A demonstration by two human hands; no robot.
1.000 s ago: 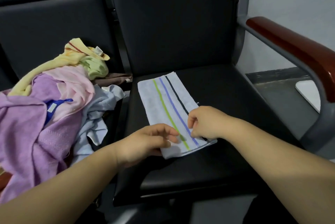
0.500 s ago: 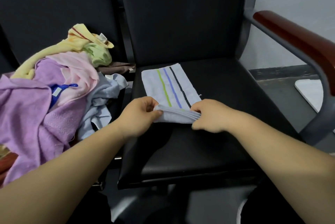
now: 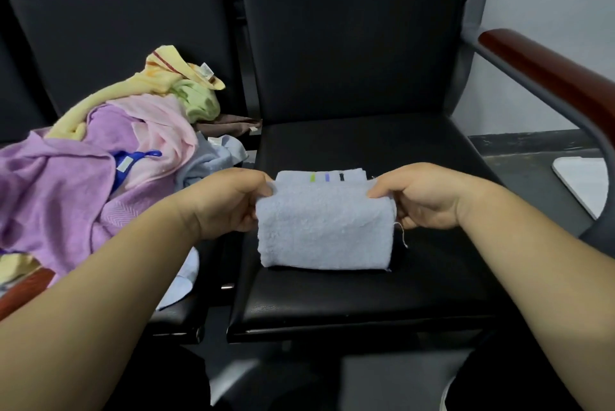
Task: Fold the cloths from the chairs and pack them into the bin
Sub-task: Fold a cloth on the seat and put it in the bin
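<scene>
pale blue terry cloth with green, purple and black stripes, folded over, lower edge on the black padded chair seat. left hand pinches its top left corner, thumb and curled fingers tight on the fabric; right hand pinches the top right corner likewise. heap of loose coloured cloths lies on the next seat.

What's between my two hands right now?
The folded light-blue striped towel, pinched at its top corners by the left hand and right hand, in the head view.
</scene>
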